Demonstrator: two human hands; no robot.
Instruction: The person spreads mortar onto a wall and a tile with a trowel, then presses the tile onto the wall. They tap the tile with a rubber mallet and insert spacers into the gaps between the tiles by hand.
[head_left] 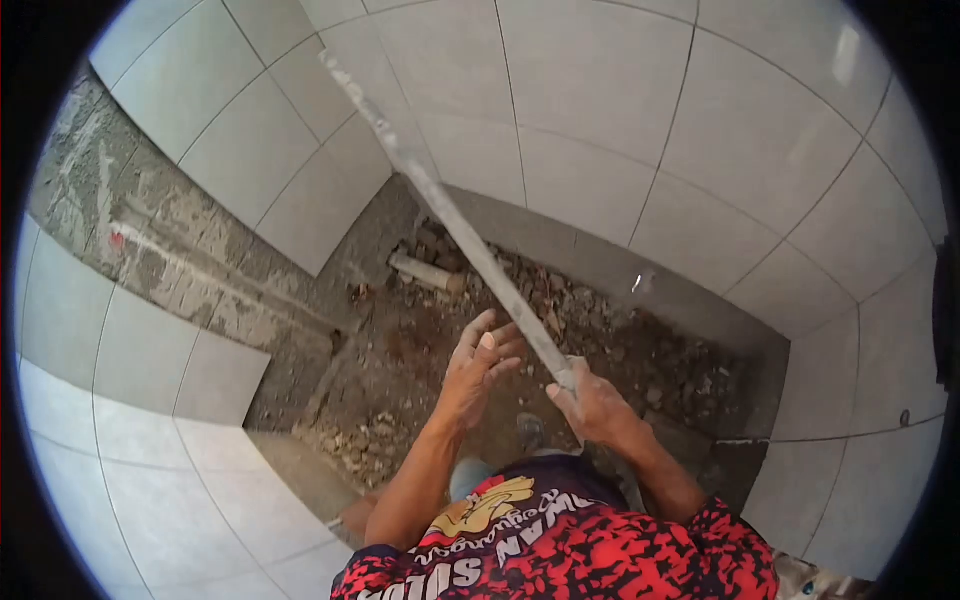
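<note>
A long, straight grey bar (465,232), spattered with pale mortar, slants from in front of me up toward the tiled wall corner at the upper left. My right hand (600,405) is wrapped round its lower end. Left of the bar, my left hand (472,372) is raised with its fingers apart and slightly bent, dusty, holding nothing. Its fingertips are close beside the bar in this view.
Broken rubble (600,345) covers the floor, with a short pale pipe (427,272) lying in it. Large glossy tiles (590,150) line the walls. At left, a bare cement strip (190,255) has a groove along it.
</note>
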